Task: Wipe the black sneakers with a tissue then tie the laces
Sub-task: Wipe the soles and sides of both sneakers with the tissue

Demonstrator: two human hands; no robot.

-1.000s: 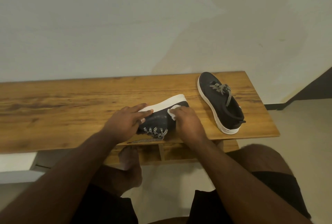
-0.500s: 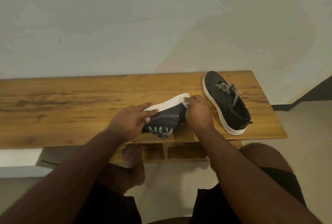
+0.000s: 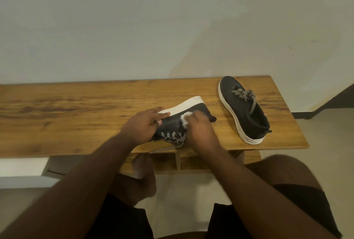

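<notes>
A black sneaker is tipped on its side near the front edge of the wooden table, white sole turned away toward the wall. It is steadied by the left hand, fingers laid fairly straight across the sole and upper, thumb tucked against the dark fabric. A white tissue is pressed to the sneaker's side by the right hand, fingers curled around the wad. Striped laces are seen loose, one end trailing off the table's front edge. The second sneaker is set upright on its sole well apart to the right, its laces loosely bunched.
</notes>
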